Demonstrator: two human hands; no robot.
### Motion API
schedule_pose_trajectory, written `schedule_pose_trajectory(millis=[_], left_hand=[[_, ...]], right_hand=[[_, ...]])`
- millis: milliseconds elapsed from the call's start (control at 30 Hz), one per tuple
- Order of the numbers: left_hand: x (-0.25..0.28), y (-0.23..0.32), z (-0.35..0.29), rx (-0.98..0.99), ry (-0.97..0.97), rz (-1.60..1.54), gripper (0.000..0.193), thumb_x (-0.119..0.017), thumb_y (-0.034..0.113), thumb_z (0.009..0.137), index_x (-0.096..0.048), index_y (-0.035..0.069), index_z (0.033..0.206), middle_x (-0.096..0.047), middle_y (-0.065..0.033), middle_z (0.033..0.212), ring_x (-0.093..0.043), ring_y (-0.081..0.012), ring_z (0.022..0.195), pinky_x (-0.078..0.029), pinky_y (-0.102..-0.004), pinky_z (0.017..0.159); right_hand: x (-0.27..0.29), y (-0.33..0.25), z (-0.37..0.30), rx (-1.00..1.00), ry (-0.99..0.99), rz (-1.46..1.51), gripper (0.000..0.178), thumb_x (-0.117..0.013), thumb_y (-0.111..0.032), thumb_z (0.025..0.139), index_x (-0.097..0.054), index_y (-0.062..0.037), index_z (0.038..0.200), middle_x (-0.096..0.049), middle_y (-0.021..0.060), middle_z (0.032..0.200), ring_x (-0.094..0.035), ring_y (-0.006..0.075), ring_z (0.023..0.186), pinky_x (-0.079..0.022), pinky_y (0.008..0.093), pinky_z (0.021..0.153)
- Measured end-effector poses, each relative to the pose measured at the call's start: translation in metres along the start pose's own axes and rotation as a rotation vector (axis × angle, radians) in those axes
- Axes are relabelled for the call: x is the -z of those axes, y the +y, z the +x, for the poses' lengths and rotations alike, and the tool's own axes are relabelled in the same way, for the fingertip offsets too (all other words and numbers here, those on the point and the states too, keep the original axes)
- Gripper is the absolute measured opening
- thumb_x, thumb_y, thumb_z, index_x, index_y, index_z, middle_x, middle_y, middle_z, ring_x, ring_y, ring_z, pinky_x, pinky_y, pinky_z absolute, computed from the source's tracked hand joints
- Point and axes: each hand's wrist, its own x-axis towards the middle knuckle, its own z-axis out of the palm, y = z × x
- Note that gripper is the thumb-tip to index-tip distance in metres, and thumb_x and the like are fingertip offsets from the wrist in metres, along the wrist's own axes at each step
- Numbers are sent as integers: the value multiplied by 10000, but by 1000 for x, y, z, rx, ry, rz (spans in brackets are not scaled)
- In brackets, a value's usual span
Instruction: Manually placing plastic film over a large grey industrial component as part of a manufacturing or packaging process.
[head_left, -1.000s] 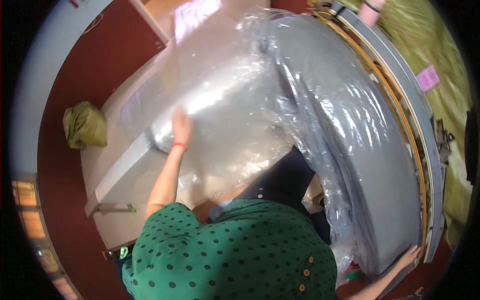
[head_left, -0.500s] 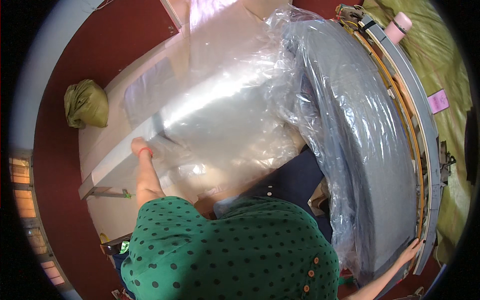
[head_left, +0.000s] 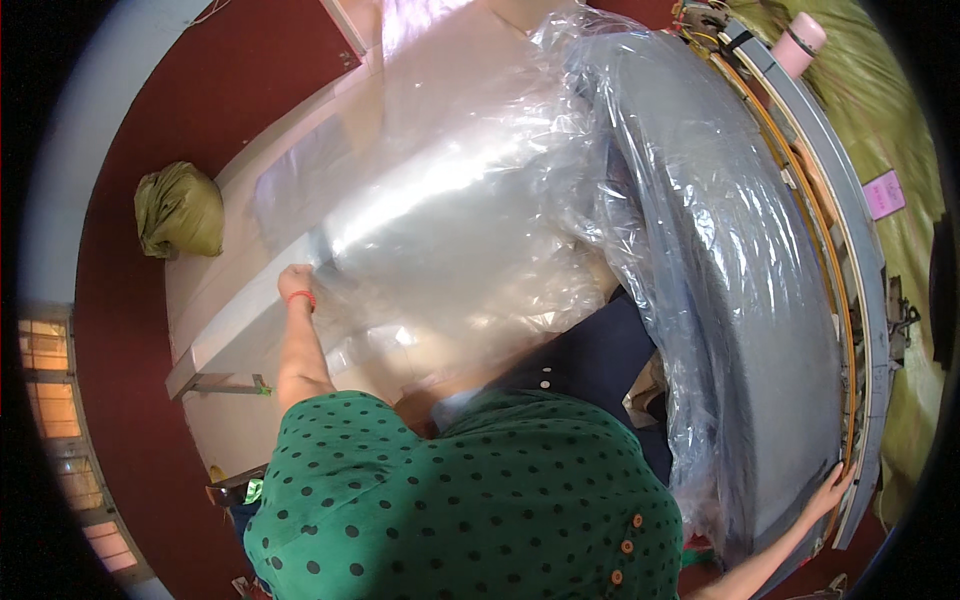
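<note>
Left of centre in the frame: left hand, fingers curled at the pale board, any hold impossible to tell. Lower right: right hand, loosely extended, laid against the orange-brown strip. Across the centre: clear plastic sheet, crumpled rightward beside grey material.

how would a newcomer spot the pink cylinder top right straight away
Find the olive sheet along the picture's right side, then the long grey rail curving beside it. Near the rail's upper end is the dark-banded pink cylinder. Its rounded body sets it apart from the flat pink card lower down.
</note>
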Motion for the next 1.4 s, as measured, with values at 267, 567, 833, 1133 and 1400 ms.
schedule_pose_trajectory(millis=[267,567,833,1133,1400], left_hand=[[47,-69,43,350,-175,-589,88,-609,136,745,-634,52,757,-602,-24,738,-542,-129,633,-434,-263,593],[127,280,-24,-265,-808,-1051,120,-593,156,780,-608,67,859,-562,36,768,-447,-49,635,-344,-187,597],[236,501,-206,-1374,-956,-1177,57,-576,78,788,-601,27,793,-538,-11,874,-483,-99,809,-380,-228,737],[233,638,-211,-1080,-578,-1603,149,-525,155,842,-577,35,915,-538,24,764,-456,-41,685,-388,-186,613],[185,648,-295,-1034,-1143,-1363,114,-506,207,860,-543,99,859,-376,94,613,-283,1,481,-216,-157,416]], right_hand=[[-6,6,5,-121,21,-46,483,-436,-328,891,-355,-46,1274,-375,140,1297,-377,264,1179,-314,337,955],[-39,-165,17,77,-143,439,325,-509,-133,856,-492,-11,1157,-525,114,1139,-495,177,1028,-378,276,881],[-28,-416,-13,289,-709,1471,592,-643,-60,719,-383,-48,1251,-483,123,1199,-472,179,1081,-458,268,769],[-15,-299,-78,427,-900,1213,220,-679,-202,701,-613,-30,822,-607,44,700,-574,130,657,-447,257,607],[158,-35,-124,-614,300,589,115,-636,-103,690,-536,-70,736,-504,-38,698,-454,55,645,-363,194,599]])
